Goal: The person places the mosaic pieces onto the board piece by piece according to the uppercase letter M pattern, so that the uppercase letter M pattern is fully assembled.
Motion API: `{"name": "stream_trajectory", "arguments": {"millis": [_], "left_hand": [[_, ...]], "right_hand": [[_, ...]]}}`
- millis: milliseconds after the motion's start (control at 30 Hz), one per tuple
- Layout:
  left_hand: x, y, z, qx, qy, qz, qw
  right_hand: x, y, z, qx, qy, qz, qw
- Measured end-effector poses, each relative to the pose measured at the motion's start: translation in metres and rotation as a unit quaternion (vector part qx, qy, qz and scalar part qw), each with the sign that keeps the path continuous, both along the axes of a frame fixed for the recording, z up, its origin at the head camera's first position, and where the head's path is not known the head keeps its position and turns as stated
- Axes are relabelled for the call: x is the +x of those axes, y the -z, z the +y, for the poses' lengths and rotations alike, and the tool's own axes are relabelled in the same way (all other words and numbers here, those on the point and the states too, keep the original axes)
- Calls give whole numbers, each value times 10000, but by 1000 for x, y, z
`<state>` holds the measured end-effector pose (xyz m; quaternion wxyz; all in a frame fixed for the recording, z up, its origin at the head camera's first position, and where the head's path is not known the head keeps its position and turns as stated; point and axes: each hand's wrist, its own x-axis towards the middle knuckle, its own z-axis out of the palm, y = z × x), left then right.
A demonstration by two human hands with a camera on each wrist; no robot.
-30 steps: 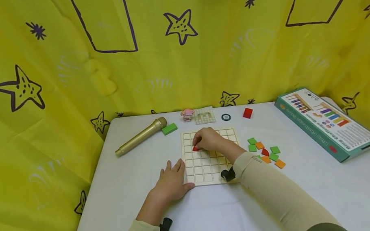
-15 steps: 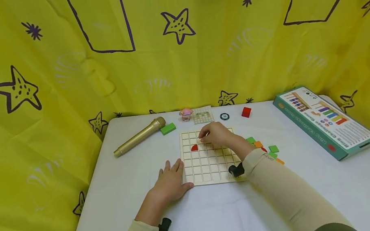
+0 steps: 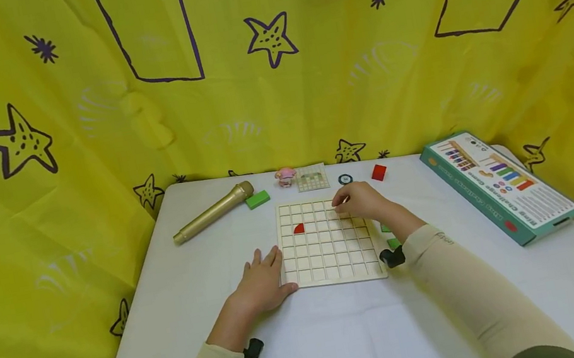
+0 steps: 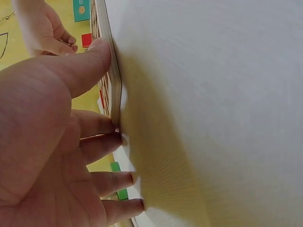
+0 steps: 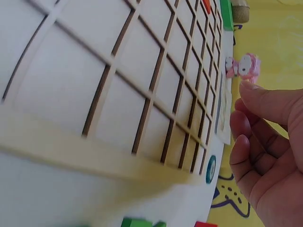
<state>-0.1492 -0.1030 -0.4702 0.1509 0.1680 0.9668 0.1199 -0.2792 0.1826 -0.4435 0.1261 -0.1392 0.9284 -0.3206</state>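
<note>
You are working at a white-covered table whose far edge meets a yellow curtain that hangs in soft folds behind it and along both sides, printed with dark starfish, bursts and crooked four-sided frames. The pale grid board lies flat near the middle of the table, and one red quarter-round piece sits in a cell toward its far left corner. Your left hand rests at the board's left edge, fingers straight and spread, thumb on the near corner. Your right hand is above the far right part of the board, fingers loosely bent and holding nothing, thumb and forefinger tips close together. Just right of the board, green tiles show partly behind your forearm. Along the back, from left to right, lie a gold microphone, a green block, a pink figurine, a patterned card, a dark-rimmed disc and a red block; a teal game box lies slanted at the right.
</note>
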Motion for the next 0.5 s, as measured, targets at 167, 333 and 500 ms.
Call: {"name": "stream_trajectory", "arguments": {"millis": [167, 333, 500], "left_hand": [[0, 1, -1, 0, -3, 2, 10000], [0, 1, -1, 39, 14, -4, 10000], [0, 2, -1, 41, 23, 9, 10000]], "right_hand": [[1, -1, 16, -24, 229, -154, 9996], [4, -2, 31, -59, 405, -250, 9989], [8, -1, 43, 19, 457, -268, 9986]]}}
